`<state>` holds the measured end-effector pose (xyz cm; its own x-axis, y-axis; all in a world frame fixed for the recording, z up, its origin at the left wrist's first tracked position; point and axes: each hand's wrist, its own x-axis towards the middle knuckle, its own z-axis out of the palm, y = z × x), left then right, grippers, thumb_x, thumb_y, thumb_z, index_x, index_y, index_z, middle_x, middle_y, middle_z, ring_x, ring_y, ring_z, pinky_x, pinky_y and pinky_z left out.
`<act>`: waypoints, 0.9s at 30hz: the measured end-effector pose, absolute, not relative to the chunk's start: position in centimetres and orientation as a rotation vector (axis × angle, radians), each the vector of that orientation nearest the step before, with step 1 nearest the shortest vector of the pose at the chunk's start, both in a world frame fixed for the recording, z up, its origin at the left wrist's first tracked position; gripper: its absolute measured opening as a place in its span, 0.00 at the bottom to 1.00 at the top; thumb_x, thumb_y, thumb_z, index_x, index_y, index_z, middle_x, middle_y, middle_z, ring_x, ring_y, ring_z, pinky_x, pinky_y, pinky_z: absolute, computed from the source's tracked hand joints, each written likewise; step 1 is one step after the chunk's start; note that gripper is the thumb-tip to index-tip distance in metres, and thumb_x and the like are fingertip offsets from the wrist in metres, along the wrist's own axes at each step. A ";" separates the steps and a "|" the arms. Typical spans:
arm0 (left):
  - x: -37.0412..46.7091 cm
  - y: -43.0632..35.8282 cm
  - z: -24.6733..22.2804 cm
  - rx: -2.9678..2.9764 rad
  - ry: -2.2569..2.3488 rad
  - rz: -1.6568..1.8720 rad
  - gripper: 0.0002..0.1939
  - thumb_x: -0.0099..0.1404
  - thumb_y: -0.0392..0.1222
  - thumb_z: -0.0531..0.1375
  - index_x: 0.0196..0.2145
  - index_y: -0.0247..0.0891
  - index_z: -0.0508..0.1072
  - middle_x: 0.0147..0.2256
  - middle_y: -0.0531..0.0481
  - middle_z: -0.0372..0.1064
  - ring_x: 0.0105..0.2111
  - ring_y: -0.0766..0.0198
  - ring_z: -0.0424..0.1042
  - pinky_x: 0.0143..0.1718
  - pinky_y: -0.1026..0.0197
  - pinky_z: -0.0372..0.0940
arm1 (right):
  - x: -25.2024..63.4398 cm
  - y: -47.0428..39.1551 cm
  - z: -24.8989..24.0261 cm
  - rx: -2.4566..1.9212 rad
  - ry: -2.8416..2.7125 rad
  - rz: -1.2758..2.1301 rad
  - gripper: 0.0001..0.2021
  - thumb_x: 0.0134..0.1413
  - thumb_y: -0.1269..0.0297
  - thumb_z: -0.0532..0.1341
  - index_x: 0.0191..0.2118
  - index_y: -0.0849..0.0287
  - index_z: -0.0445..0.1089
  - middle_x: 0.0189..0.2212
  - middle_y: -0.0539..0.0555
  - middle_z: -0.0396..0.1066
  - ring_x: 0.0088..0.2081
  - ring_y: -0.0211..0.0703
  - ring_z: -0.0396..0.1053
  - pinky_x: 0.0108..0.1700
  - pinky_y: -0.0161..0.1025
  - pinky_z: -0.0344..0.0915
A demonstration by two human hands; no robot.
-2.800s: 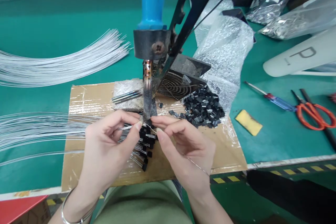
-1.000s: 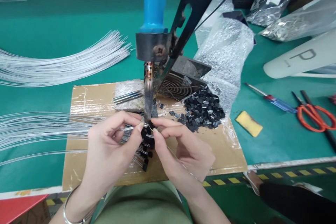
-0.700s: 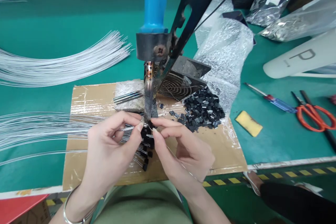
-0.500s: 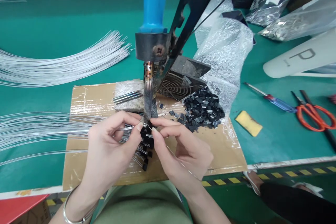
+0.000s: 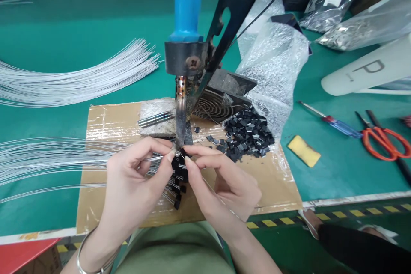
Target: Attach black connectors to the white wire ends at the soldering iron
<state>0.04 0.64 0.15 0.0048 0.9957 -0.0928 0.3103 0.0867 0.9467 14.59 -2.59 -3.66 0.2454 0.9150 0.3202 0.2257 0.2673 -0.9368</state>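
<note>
Under the tip of a clamped soldering iron (image 5: 187,15), both my hands meet with pinched fingers. My left hand (image 5: 138,180) grips a thin wire, its small shiny end right at the iron's tip; the fingertips hide part of it. Between thumb and forefinger, my right hand (image 5: 221,180) pinches a strand of solder wire (image 5: 221,200) that runs back across the palm toward the wrist. Just below the fingertips lie several wires with black end pieces (image 5: 177,202). Their pale lengths (image 5: 58,156) stretch out to the left beneath my left hand.
Cardboard (image 5: 105,124) covers the work spot. A pile of small black pieces (image 5: 248,132) lies right, beside bubble wrap (image 5: 272,64) and a round fan grille (image 5: 213,105). A white wire bundle (image 5: 80,83) rests left. Farther right are a yellow sponge (image 5: 303,150), screwdriver (image 5: 343,127) and orange-handled scissors (image 5: 382,143).
</note>
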 end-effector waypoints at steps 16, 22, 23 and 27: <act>0.2 0.7 0.4 1.418 1.470 0.979 0.08 0.65 0.31 0.67 0.30 0.41 0.81 0.35 0.53 0.80 0.34 0.66 0.78 0.33 0.69 0.70 | 14.4 -2.6 -3.8 -1.248 -1.252 0.690 0.10 0.60 0.79 0.68 0.37 0.54 0.76 0.42 0.54 0.85 0.43 0.45 0.85 0.47 0.41 0.81; 0.0 0.5 0.1 1.458 1.473 0.963 0.08 0.66 0.32 0.67 0.32 0.43 0.80 0.36 0.56 0.81 0.34 0.69 0.77 0.31 0.70 0.66 | 14.4 -2.7 -3.9 -1.231 -1.198 0.706 0.11 0.60 0.80 0.68 0.37 0.55 0.77 0.42 0.53 0.85 0.43 0.44 0.84 0.49 0.40 0.80; 0.0 0.5 0.1 1.454 1.470 0.964 0.08 0.66 0.32 0.67 0.32 0.43 0.80 0.36 0.56 0.81 0.34 0.69 0.77 0.31 0.70 0.66 | 14.4 -2.7 -3.9 -1.231 -1.206 0.702 0.11 0.60 0.80 0.68 0.37 0.55 0.77 0.42 0.54 0.85 0.43 0.44 0.84 0.48 0.40 0.80; 0.0 0.7 0.1 1.436 1.481 0.936 0.07 0.66 0.33 0.67 0.31 0.43 0.80 0.35 0.54 0.81 0.33 0.66 0.77 0.28 0.67 0.64 | 14.4 -2.8 -4.1 -1.232 -1.215 0.731 0.09 0.61 0.79 0.67 0.37 0.55 0.76 0.43 0.55 0.85 0.43 0.46 0.84 0.48 0.42 0.80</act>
